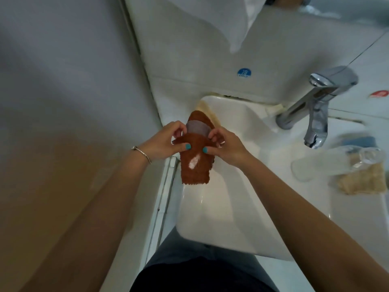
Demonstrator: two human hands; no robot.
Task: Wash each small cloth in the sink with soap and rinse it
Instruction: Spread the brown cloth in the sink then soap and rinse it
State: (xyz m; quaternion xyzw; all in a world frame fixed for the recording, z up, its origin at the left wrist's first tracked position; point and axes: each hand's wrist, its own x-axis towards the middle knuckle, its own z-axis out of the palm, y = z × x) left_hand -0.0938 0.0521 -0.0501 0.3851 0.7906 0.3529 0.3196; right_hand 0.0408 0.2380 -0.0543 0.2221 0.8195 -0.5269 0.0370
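An orange-brown small cloth (194, 165) hangs over the left side of the white sink (229, 199), with a white smear of soap on its front. My left hand (166, 141) pinches its upper left edge and my right hand (226, 145) pinches its upper right edge. A greyish patch (197, 127) shows at the cloth's top between my fingers. Behind the held cloth, a cream cloth (207, 111) lies on the sink's far left rim.
A chrome tap (315, 110) stands at the sink's back right, no water visibly running. On the right ledge lie a beige cloth (362, 181), a blue cloth (357, 142) and a clear plastic container (336, 163). A wall runs close on the left.
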